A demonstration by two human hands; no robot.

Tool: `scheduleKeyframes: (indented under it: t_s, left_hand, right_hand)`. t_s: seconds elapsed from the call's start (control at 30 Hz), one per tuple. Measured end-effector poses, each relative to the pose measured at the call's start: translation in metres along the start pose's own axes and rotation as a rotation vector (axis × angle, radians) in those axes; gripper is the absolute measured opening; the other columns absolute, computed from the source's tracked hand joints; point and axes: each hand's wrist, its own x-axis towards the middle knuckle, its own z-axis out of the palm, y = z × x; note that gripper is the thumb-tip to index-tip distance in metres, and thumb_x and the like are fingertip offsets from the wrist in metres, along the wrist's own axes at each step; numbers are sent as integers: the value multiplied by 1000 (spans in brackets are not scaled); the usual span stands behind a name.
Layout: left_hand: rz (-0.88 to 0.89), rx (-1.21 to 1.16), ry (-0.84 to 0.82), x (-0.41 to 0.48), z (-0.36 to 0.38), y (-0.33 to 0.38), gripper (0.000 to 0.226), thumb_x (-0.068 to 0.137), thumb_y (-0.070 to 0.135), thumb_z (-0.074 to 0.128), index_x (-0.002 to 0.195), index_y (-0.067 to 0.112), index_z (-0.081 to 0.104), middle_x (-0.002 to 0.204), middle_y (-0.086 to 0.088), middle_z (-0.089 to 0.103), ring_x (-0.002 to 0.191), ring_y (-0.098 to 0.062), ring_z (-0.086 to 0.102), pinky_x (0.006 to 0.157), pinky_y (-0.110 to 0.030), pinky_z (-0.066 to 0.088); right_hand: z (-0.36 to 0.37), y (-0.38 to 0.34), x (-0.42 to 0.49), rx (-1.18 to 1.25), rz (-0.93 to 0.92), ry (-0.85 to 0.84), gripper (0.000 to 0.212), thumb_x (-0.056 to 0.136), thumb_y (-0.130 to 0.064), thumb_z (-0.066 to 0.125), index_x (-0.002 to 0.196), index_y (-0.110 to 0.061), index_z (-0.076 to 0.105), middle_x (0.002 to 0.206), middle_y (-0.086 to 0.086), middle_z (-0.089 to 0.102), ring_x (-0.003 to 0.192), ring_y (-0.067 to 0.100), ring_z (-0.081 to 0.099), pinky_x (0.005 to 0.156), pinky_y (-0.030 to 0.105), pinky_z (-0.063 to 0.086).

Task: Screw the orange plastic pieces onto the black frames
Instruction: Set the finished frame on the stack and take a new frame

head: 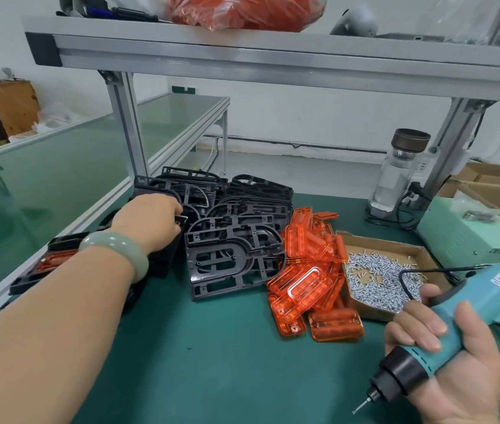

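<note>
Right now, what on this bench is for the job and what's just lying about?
Job: black frames (left hand grips one), orange pieces, screws, screwdriver in right hand.
Lying about: glass bottle, far-right cardboard boxes, wooden cabinet.

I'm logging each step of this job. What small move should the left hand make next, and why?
Probably lift the frame out and lay it on the bare mat in front. The left hand grips that frame's edge in the black pile, the right hand holds the screwdriver, and the mat in front holds no frame.
</note>
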Motion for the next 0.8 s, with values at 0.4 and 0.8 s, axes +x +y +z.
scheduleKeyframes:
  t_s: [0.4, 0.8]
  left_hand:
    - [36, 266, -1, 30, 18, 14, 38, 88, -2, 40, 111, 19, 62, 111, -4, 58, 92, -27, 60, 68, -33, 44]
    - [-37, 25, 494, 42, -18, 7, 30, 88, -2, 41, 110, 13, 56, 87, -18, 61, 60, -29, 43, 54, -37, 34]
  right_hand:
    - [-1, 1, 3, 1, -14, 4, 42, 104, -26, 31, 124, 4, 53, 91, 25, 60, 76, 33, 56, 83, 41, 39]
    - [-3, 0, 3, -17, -31, 38, 40, 104, -26, 32, 122, 3, 53, 89, 23, 59, 72, 31, 54, 81, 41, 41]
